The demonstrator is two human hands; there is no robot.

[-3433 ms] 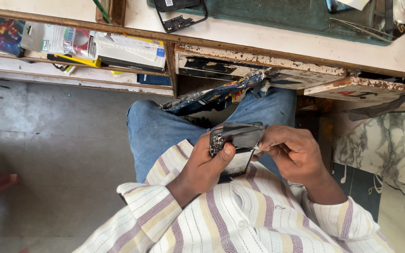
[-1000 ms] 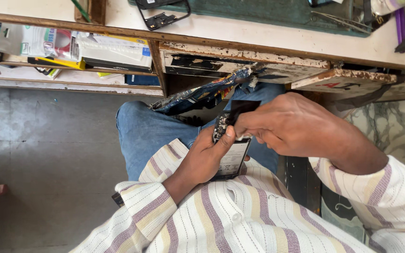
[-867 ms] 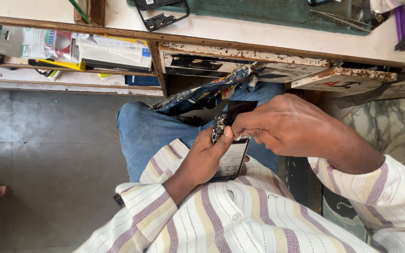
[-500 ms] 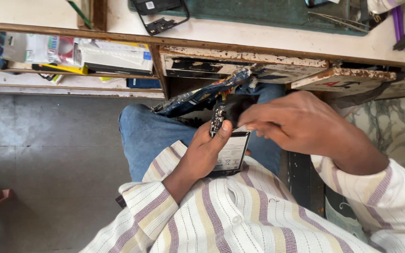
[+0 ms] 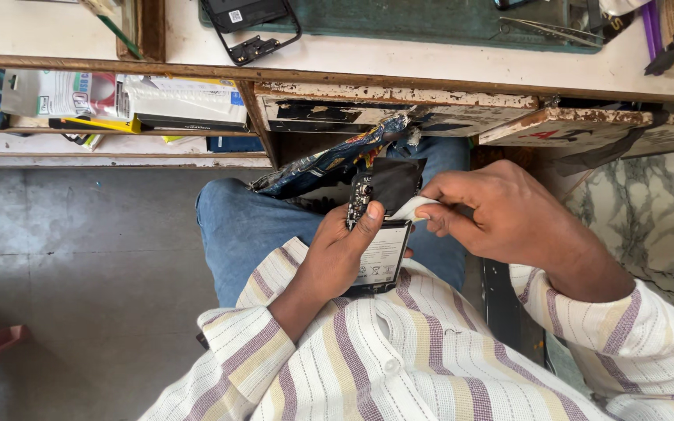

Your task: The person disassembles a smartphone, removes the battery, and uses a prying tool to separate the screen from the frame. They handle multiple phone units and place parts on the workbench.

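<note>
Thumb and fingers of the left hand (image 5: 335, 261) clamp a flat black rectangular phone battery with grey label (image 5: 382, 256), its lower edge hidden, while the right hand (image 5: 501, 214) pinches a white strip (image 5: 415, 208) at its top corner.

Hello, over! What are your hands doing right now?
Left hand grips opened black phone. Right hand pinches white strip at its edge. Crumpled blue wrapper behind.
</note>
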